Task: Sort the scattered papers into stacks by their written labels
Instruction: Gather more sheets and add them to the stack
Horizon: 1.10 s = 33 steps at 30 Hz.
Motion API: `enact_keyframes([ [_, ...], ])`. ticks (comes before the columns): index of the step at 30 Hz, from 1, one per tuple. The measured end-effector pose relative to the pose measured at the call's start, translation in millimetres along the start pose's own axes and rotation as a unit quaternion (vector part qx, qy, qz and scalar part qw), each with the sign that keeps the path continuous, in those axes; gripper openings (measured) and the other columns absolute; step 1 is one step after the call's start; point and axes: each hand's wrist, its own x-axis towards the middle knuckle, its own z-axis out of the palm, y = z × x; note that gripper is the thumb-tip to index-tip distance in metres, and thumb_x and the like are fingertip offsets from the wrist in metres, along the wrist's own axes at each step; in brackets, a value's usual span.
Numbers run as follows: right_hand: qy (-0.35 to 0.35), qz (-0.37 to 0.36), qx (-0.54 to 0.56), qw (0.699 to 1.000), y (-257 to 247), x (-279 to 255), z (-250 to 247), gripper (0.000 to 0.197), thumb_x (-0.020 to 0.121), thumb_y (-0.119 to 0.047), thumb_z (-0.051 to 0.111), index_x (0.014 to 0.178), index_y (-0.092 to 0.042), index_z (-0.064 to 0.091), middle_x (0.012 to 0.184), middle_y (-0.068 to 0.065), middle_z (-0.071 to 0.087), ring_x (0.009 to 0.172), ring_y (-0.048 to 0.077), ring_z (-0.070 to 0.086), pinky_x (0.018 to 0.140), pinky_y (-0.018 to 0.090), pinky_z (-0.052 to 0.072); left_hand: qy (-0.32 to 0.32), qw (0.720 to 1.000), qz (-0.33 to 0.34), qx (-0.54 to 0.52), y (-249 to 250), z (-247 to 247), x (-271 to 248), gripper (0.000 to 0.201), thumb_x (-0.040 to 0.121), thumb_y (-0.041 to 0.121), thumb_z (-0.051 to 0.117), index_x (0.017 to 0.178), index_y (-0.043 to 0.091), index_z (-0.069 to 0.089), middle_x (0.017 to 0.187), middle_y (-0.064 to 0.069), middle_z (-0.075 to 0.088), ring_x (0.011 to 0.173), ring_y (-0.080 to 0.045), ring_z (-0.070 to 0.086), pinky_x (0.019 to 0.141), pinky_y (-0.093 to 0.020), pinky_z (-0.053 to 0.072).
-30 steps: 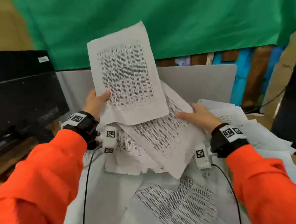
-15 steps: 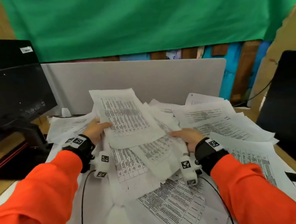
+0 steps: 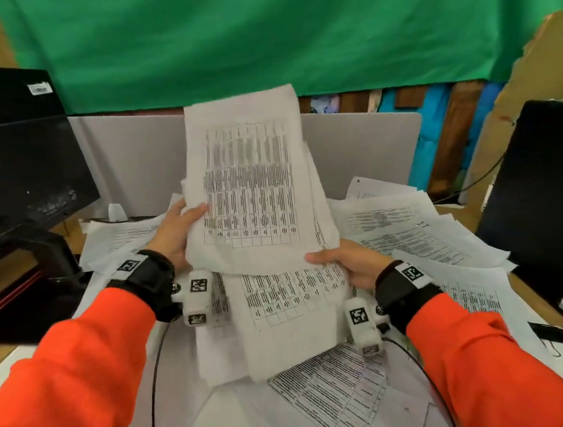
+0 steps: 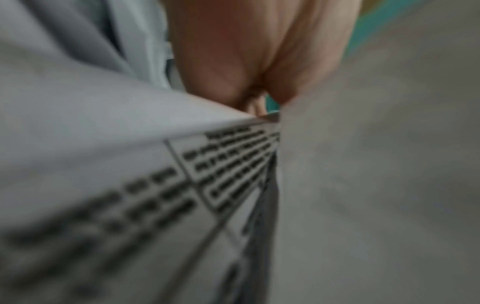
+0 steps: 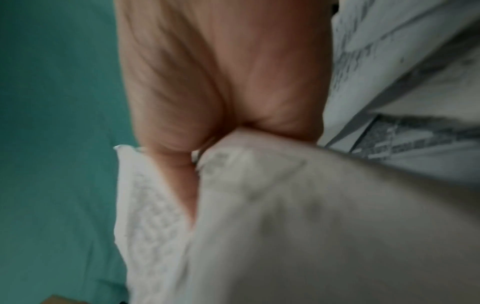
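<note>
I hold a raised bundle of printed sheets (image 3: 251,195) upright over the desk; its front page shows a dense table. My left hand (image 3: 180,228) grips its left edge, thumb on the front. My right hand (image 3: 343,262) pinches the bundle's lower right corner, thumb on top. Lower sheets (image 3: 283,316) hang down from the bundle between my wrists. In the left wrist view the paper (image 4: 130,185) fills the frame below my palm (image 4: 246,51). The right wrist view shows my thumb (image 5: 176,127) pinching a paper edge (image 5: 285,205). More printed sheets (image 3: 408,228) lie scattered at the right.
A dark monitor (image 3: 18,170) stands at the left and a black screen (image 3: 548,208) at the right. A grey divider panel (image 3: 363,150) closes the desk's far side. A black binder clip (image 3: 547,332) lies near the right edge. Loose sheets (image 3: 332,401) cover the desk in front.
The bundle, lowered onto the pile half a second ago, is lifted upright again. Both hands rose with it and my right hand now pinches its lower right corner.
</note>
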Motion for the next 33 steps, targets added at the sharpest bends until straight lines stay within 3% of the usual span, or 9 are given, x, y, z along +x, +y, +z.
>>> enact_keyframes([
  [3,0.076,-0.022,0.04,0.996,4.8,-2.3,3.6,0.031,0.093,-0.002,0.062,0.124,-0.002,0.062,0.117,0.017,0.071,0.1,0.026,0.071,0.081,0.036,0.061,0.1,0.986,0.011,0.135,-15.8,0.9,7.2,0.067,0.082,0.014,0.073,0.136,0.023,0.034,0.108,-0.008,0.063,0.093,-0.026,0.065,0.079,-0.043,0.054],
  [6,0.099,-0.024,0.028,0.994,14.4,-1.2,9.4,0.033,0.093,-0.001,0.062,0.126,0.001,0.06,0.12,0.019,0.069,0.102,0.027,0.07,0.078,0.034,0.061,0.052,0.96,-0.028,0.275,-42.3,-8.7,12.4,0.045,0.075,0.018,0.079,0.114,0.014,0.059,0.111,-0.011,0.068,0.099,-0.03,0.066,0.091,-0.048,0.052],
  [12,0.159,-0.011,0.01,0.987,28.3,2.8,10.0,0.042,0.093,-0.005,0.064,0.133,-0.001,0.052,0.121,0.019,0.068,0.106,0.032,0.069,0.088,0.045,0.058,0.089,0.879,0.006,0.468,-58.3,-8.7,3.6,0.023,0.08,0.026,0.074,0.076,0.006,0.063,0.09,-0.014,0.07,0.083,-0.027,0.063,0.073,-0.035,0.051],
  [16,0.205,0.044,-0.008,0.978,35.3,1.8,-1.9,0.029,0.096,-0.004,0.058,0.124,0.003,0.058,0.11,0.022,0.07,0.1,0.036,0.069,0.093,0.05,0.055,0.03,0.922,-0.07,0.379,-43.1,4.0,-12.3,0.032,0.092,0.017,0.061,0.12,0.003,0.059,0.114,-0.013,0.066,0.106,-0.031,0.062,0.091,-0.041,0.051],
  [18,0.224,0.068,0.015,0.972,41.1,1.8,-7.4,0.033,0.096,-0.007,0.06,0.125,0.008,0.057,0.112,0.024,0.069,0.103,0.039,0.068,0.097,0.053,0.052,0.008,0.949,-0.139,0.284,-38.4,2.4,-20.4,0.04,0.094,0.012,0.057,0.134,0.011,0.049,0.111,-0.008,0.066,0.099,-0.026,0.062,0.08,-0.041,0.054],
  [20,0.212,0.079,0.06,0.972,46.2,-0.5,-9.8,0.038,0.096,-0.02,0.063,0.126,0.002,0.058,0.117,0.023,0.068,0.108,0.038,0.067,0.098,0.052,0.051,-0.002,0.941,-0.182,0.287,-36.3,2.7,-34.8,0.038,0.096,0.011,0.054,0.132,0.002,0.047,0.093,-0.009,0.064,0.081,-0.023,0.061,0.063,-0.034,0.05],
  [23,0.13,0.092,0.06,0.985,48.3,-3.0,-7.4,0.042,0.089,-0.036,0.071,0.123,-0.012,0.063,0.12,0.015,0.07,0.11,0.032,0.068,0.099,0.05,0.052,-0.078,0.919,-0.197,0.331,-42.9,5.3,-50.4,0.031,0.097,0.007,0.049,0.124,-0.009,0.051,0.113,-0.02,0.065,0.102,-0.035,0.062,0.087,-0.041,0.05],
  [28,0.116,0.043,-0.049,0.991,27.1,-10.2,-1.3,0.041,0.088,0.001,0.068,0.128,0.002,0.059,0.117,0.021,0.069,0.106,0.035,0.067,0.094,0.047,0.054,-0.085,0.927,-0.154,0.331,-53.5,6.4,-51.3,0.022,0.089,0.007,0.063,0.109,0.0,0.059,0.117,-0.019,0.063,0.089,-0.022,0.062,0.076,-0.028,0.05],
  [33,0.019,-0.072,-0.056,0.996,-24.6,-36.9,-8.8,0.035,0.091,0.005,0.06,0.121,-0.014,0.062,0.112,0.003,0.074,0.105,0.02,0.07,0.091,0.035,0.057,-0.164,0.97,-0.115,0.135,-26.9,14.0,-44.1,0.047,0.087,0.023,0.062,0.131,0.008,0.053,0.127,-0.013,0.063,0.117,-0.027,0.061,0.105,-0.045,0.043],
])
